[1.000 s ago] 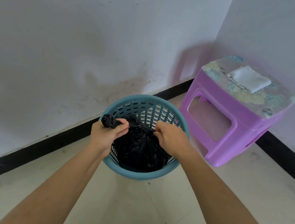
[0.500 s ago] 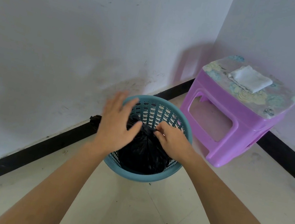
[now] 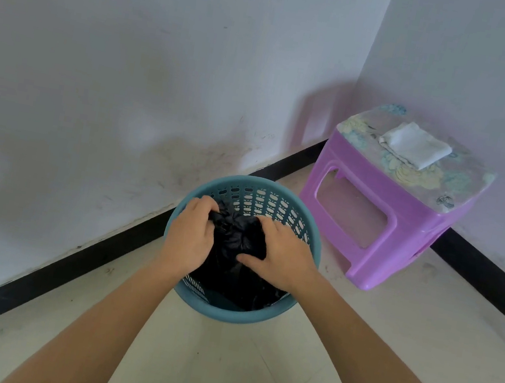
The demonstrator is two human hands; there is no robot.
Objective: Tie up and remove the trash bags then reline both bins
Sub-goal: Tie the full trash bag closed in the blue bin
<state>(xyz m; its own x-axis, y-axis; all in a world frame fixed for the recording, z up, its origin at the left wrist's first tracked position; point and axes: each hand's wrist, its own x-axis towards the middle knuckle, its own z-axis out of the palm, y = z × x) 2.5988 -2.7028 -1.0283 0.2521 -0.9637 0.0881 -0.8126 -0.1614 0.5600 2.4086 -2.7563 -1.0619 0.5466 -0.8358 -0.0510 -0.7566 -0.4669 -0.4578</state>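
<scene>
After hovering spread half second earlier, left hand (image 3: 191, 238) closed again on black trash bag (image 3: 237, 232); right hand (image 3: 280, 259) beside it, both grips pinching gathered neck. Bag sat inside blue bin (image 3: 314, 235) near floor's wall edge. Knotting seemingly underway.

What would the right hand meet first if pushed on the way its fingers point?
The right hand points across into the black trash bag it grips; beyond that, probably the left hand.
</scene>
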